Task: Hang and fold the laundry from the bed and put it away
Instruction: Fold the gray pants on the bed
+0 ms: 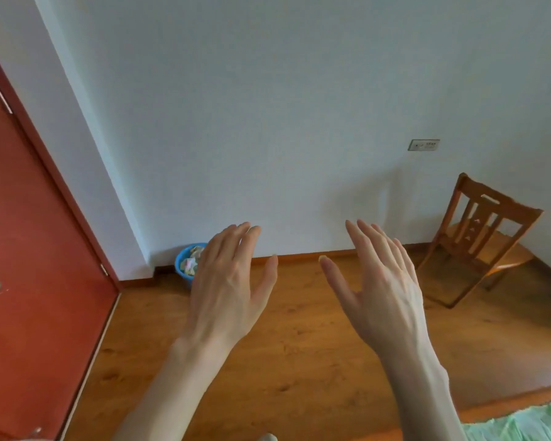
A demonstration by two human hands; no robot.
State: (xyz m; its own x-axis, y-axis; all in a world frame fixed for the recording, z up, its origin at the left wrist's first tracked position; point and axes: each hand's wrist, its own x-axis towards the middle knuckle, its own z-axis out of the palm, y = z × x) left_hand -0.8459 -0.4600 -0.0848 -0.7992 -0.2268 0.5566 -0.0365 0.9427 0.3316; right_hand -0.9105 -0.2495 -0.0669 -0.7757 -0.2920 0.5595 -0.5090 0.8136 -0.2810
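Observation:
My left hand (228, 281) and my right hand (382, 281) are raised side by side in front of me, backs toward the camera, fingers straight and spread. Neither hand holds anything. They hover over the wooden floor (299, 345), facing a white wall (268, 122). A corner of the bed (522, 424) with a pale green cover shows at the bottom right, below my right forearm. No laundry item is in view apart from that cover.
A red door (29, 249) stands at the left. A small blue bin (185, 262) with crumpled paper sits by the wall behind my left hand. A wooden chair (477, 240) stands in the right corner. A wall socket (423, 144) is above it.

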